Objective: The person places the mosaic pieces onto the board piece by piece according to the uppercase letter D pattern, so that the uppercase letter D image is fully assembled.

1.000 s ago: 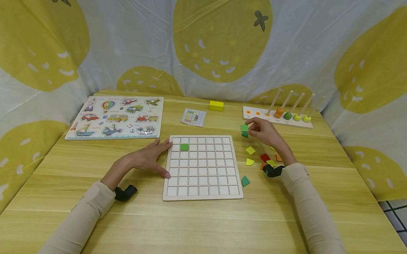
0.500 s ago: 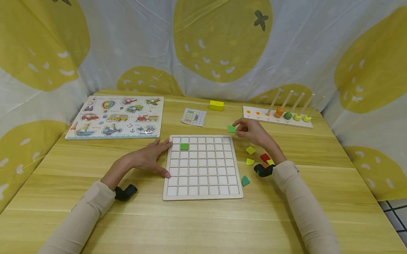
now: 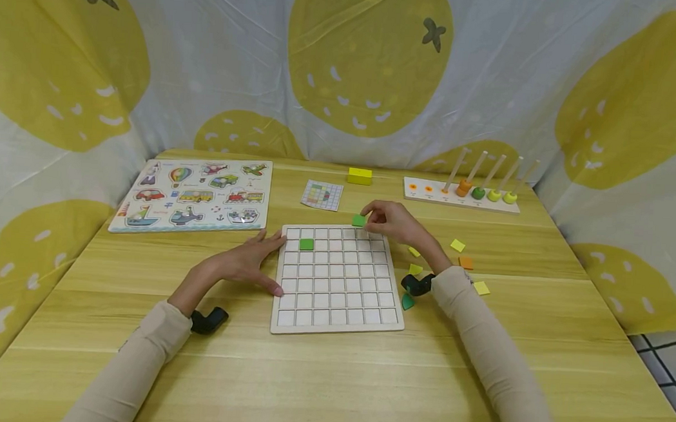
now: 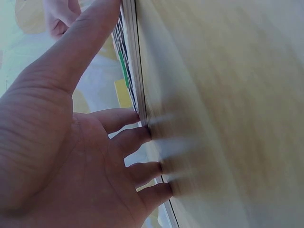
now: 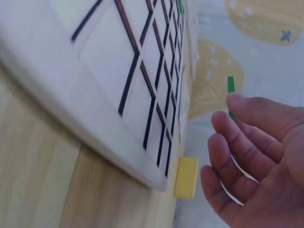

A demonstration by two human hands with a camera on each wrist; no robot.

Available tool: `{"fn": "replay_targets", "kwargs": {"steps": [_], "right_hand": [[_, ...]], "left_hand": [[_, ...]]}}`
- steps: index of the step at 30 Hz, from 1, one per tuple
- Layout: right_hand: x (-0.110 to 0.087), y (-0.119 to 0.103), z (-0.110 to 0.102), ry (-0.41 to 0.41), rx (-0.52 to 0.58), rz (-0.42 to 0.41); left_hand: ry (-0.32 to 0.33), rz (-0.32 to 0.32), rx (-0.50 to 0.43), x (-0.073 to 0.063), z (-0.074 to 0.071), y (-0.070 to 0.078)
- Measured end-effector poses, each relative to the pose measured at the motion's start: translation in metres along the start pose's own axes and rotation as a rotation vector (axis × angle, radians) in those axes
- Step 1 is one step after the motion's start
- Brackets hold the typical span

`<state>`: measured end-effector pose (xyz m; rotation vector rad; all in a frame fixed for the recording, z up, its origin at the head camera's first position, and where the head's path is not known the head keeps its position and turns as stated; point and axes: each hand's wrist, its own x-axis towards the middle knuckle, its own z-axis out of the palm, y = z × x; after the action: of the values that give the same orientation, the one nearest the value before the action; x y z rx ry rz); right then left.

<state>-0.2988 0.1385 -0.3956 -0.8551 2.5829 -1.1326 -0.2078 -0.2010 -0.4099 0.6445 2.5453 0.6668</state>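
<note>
A white grid board (image 3: 338, 331) lies on the wooden table, with one green square tile (image 3: 307, 244) in its second row. My left hand (image 3: 244, 261) rests with spread fingers against the board's left edge; in the left wrist view, its fingertips (image 4: 156, 168) touch the table beside the board. Between thumb and fingertips, my right hand (image 3: 396, 223) pinches another green square tile (image 3: 359, 220) above the board's far edge. The right wrist view shows this green tile (image 5: 231, 84) edge-on, held clear of the board, with the remaining fingers loosely curled.
Right of the board lie several loose pieces, including a yellow tile (image 3: 457, 245), an orange tile (image 3: 465, 263) and a green quarter piece (image 3: 407, 301). Behind are a pattern card (image 3: 322, 195), a yellow block (image 3: 360, 176) and a peg counter (image 3: 461, 196). A vehicle puzzle (image 3: 193, 196) lies left.
My right hand has carried the green tile leftward from the loose pieces to the board's far edge. The forearm now covers the red tile. My left hand has stayed in place.
</note>
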Motion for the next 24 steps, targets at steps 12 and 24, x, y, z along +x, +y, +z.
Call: {"fn": "replay_targets", "kwargs": {"steps": [12, 24], "right_hand": [[0.016, -0.014, 0.022, -0.074, -0.016, -0.046], [0.026, -0.021, 0.038, -0.122, -0.044, -0.078]], "left_hand": [[0.005, 0.004, -0.009, 0.001, 0.002, -0.001], [-0.001, -0.002, -0.006, 0.0, 0.001, 0.0]]}}
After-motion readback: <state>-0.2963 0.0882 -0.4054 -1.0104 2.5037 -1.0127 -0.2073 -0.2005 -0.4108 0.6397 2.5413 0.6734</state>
